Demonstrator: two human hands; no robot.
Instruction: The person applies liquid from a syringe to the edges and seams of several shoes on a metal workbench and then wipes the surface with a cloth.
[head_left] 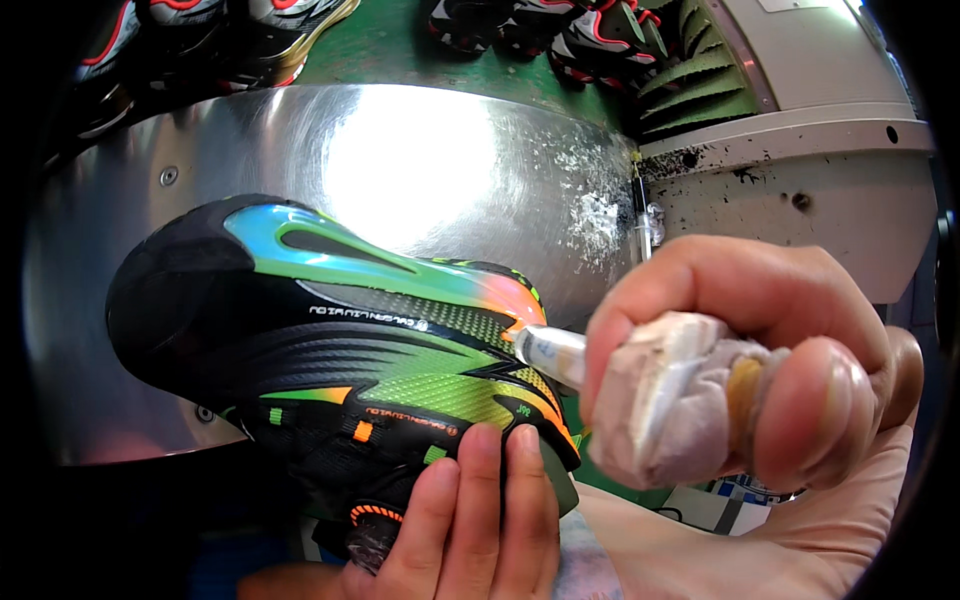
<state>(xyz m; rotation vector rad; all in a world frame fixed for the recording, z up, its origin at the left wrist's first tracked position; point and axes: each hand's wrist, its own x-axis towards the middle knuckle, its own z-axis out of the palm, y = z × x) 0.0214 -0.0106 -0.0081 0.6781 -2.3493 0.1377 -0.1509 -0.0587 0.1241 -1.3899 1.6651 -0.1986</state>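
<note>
A black sneaker (400,345) with green, orange and blue-tinted trim lies on its side, toe to the left. My left hand (480,520) comes from below and grips it, fingers pressed along the upper near the heel end. The thumb of that hand is hidden. In my right hand (770,360) is a tool with a wrapped handle (660,400), bound in pale, stained material. Its narrow, shiny tip (550,352) meets the shoe at the orange edge of the sole by the heel. Whether it is a blade or a nozzle I cannot tell.
Behind the shoe spreads a curved metal plate (270,130) with screws and whitish residue. More sneakers (240,40) stand on a green surface (400,60) at the back, others (560,35) farther right. A pale machine housing (790,170) with green flaps (695,75) borders the right side.
</note>
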